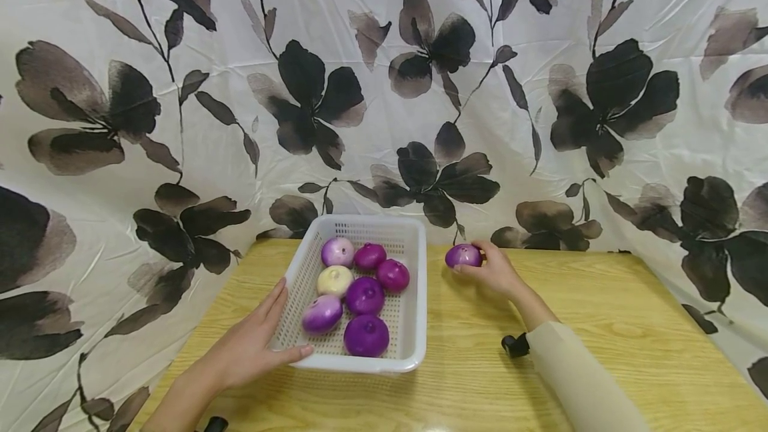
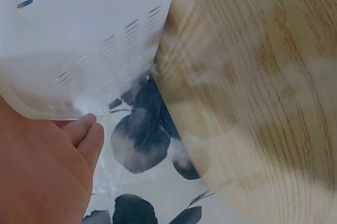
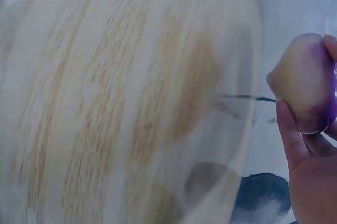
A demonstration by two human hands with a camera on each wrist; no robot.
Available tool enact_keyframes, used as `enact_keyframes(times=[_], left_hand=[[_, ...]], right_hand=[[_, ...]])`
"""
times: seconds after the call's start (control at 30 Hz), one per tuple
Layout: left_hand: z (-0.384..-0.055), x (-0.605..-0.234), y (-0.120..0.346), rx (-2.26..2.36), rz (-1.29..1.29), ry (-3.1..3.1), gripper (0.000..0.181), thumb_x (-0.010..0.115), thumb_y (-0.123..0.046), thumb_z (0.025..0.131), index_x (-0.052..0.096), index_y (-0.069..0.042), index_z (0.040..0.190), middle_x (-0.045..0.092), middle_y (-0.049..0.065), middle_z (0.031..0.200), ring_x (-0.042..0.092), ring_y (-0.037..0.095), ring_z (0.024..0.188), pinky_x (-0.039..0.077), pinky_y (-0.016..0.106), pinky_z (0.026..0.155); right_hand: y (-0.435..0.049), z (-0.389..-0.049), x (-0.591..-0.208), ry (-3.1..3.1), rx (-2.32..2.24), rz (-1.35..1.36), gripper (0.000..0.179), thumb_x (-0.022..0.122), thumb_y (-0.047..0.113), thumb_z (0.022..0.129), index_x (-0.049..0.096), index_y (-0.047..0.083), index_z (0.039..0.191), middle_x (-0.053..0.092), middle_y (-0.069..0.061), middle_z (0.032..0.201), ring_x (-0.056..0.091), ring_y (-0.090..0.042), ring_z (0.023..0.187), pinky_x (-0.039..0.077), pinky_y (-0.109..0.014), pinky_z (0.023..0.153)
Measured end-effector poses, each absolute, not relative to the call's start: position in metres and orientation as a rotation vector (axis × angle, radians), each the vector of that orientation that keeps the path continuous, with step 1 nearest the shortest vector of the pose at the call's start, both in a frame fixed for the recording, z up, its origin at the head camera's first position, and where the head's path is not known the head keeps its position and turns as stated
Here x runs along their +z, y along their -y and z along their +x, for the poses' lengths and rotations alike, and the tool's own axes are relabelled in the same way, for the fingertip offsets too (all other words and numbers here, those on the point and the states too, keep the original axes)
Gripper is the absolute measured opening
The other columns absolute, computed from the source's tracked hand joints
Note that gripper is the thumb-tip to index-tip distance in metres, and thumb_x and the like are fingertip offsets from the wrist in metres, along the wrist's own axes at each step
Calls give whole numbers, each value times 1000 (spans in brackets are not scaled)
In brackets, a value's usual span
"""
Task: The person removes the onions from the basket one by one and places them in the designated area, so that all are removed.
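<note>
My right hand (image 1: 497, 272) grips a purple onion (image 1: 463, 256) by its sides, to the right of the basket near the table's back edge. In the right wrist view the onion (image 3: 303, 81) shows a pale, pointed end between thumb and fingers. My left hand (image 1: 255, 339) rests against the near left corner of a white plastic basket (image 1: 421, 299), fingers straight along its left side and thumb at the front rim. Several onions lie inside: dark purple ones such as the front onion (image 1: 367, 336), pinkish-purple ones, and one yellowish-white onion (image 1: 335, 281).
The basket stands on a wood-grain table (image 1: 480, 379). Behind and at both sides hangs a white cloth (image 1: 372, 145) printed with dark flowers, meeting the table's back edge. A black wrist-camera piece (image 1: 515, 345) sits at the right sleeve cuff.
</note>
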State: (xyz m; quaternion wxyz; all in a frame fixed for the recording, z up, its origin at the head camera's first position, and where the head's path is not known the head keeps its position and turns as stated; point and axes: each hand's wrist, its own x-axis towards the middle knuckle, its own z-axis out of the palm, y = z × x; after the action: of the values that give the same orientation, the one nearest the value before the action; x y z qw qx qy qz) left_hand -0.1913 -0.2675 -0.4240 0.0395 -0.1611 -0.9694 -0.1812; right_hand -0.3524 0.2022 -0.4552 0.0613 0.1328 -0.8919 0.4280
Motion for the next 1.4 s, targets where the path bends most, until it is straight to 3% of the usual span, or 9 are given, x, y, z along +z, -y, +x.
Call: enact_keyframes(times=[0.33,0.73,1.4], left_hand=[[-194,-426,269,-535,-497,2973,119,63,-77,85,16,1,162,3,10,172,29,46,149,37,64,112],[-194,-426,270,-553,-497,2975,119,62,-77,85,15,0,163,2,9,172,27,45,150,36,64,113],[-193,-424,268,-549,-486,2993,119,63,-76,85,17,2,162,3,10,172,24,44,151,35,64,114]], right_hand=[[-201,-363,-468,2765,1429,211,82,77,36,92,39,-9,149,45,-32,149,48,-45,136,40,-55,115],[-199,-371,-470,2820,1439,262,65,57,37,104,45,-15,142,52,-36,140,52,-47,129,42,-56,112],[-198,-371,-469,2868,1441,269,73,52,41,107,36,-17,147,43,-39,147,42,-52,139,33,-58,118]])
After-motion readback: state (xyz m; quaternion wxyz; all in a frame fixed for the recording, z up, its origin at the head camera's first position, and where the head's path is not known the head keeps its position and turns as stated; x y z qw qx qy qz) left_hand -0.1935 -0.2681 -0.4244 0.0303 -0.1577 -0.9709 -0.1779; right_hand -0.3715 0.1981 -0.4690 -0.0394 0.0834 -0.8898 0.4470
